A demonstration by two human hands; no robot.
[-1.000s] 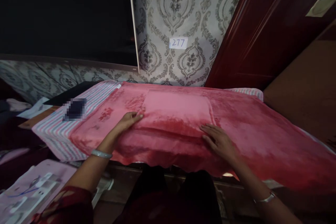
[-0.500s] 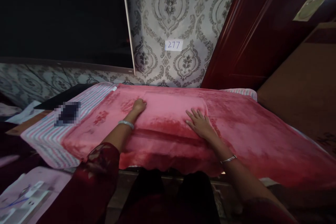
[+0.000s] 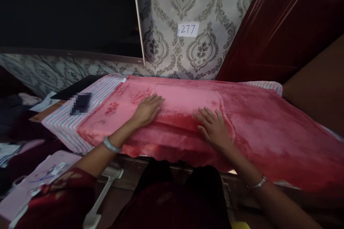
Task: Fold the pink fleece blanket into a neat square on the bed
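Obscured and incomplete items, tabletop covered in cloth.
Dark item [image 3: 81, 104], masked by coarse squares, identity indeterminate; striped cloth [image 3: 63, 123], largely hidden under pink-red cloth [image 3: 258, 125], itself cropped at right edge; left hand [image 3: 147, 110] and right hand [image 3: 214, 128], palms unseen; black screen [image 3: 67, 10], cropped top and left; yellow object [image 3: 240, 225], sliver only, cropped below; pink surface [image 3: 16, 200], partly behind left sleeve [image 3: 63, 200], small contents illegible.

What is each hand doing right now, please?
Left hand: open, palm down on the pink cloth, gripping nothing that shows.
Right hand: open, fingers slightly spread on the same cloth, gripping nothing that shows.
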